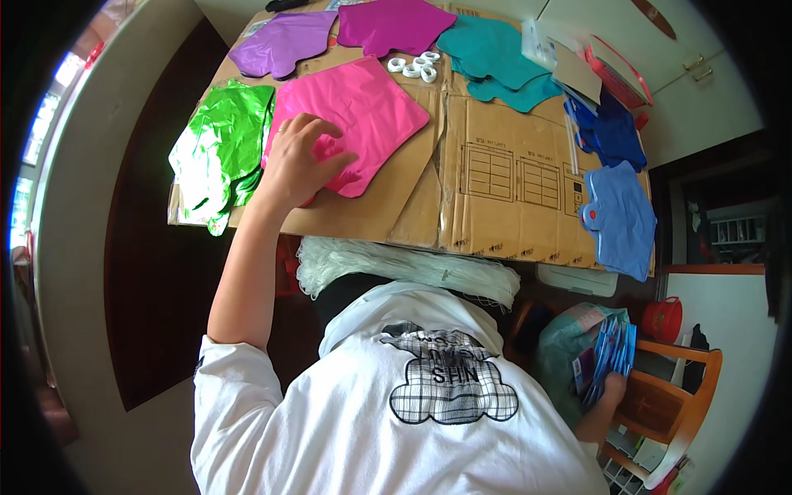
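My left hand [301,161] hovers at or just on the near left edge of a pink star-shaped foil balloon [371,107], lying flat on a cardboard sheet. Its fingers are curved, with thumb and forefinger apart and nothing between them. To the left of that hand lie shiny green foil balloons [219,144]. Low on the right, my right hand [610,389] grips a bunch of flat blue packets [615,351] by the lower end, beside a pale green plastic bag [565,351]. The packets partly hide its fingers.
On the cardboard [511,124] lie flat balloons in purple [285,41], magenta [392,25], teal [499,54], dark blue [615,136] and light blue [623,214]. Several white ribbon rolls [412,70] sit among them. White strands [396,264] cross my lap; a wooden chair [660,404] stands right.
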Available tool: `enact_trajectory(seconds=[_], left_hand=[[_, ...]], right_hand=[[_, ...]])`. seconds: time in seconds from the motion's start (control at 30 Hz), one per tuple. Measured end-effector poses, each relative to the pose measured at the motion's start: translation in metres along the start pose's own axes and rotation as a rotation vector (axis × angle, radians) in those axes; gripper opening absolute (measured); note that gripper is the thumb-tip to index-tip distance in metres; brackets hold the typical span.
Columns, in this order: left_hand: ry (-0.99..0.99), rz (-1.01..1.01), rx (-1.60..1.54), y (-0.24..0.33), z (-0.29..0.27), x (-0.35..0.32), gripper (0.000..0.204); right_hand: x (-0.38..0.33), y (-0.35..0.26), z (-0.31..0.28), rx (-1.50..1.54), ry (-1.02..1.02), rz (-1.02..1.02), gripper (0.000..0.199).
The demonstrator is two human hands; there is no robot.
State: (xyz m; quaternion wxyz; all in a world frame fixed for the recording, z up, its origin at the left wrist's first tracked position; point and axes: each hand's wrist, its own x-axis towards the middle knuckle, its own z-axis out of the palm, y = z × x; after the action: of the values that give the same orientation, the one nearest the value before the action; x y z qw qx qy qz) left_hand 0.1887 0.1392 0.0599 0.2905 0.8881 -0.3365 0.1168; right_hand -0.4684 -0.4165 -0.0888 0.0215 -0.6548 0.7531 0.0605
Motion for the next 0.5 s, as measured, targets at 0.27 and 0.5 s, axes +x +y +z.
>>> enact_trajectory(seconds=[0.27, 0.5], left_hand=[[-0.084, -0.060, -0.056, -0.025, 0.018, 0.006, 0.018], [-0.207, -0.217, -0.145, -0.021, 0.007, 0.022, 0.028]], right_hand=[[-0.201, -0.249, -0.181, 0.056, 0.014, -0.940, 0.038], [-0.368, -0.430, -0.209, 0.633, -0.242, -1.773, 0.013]])
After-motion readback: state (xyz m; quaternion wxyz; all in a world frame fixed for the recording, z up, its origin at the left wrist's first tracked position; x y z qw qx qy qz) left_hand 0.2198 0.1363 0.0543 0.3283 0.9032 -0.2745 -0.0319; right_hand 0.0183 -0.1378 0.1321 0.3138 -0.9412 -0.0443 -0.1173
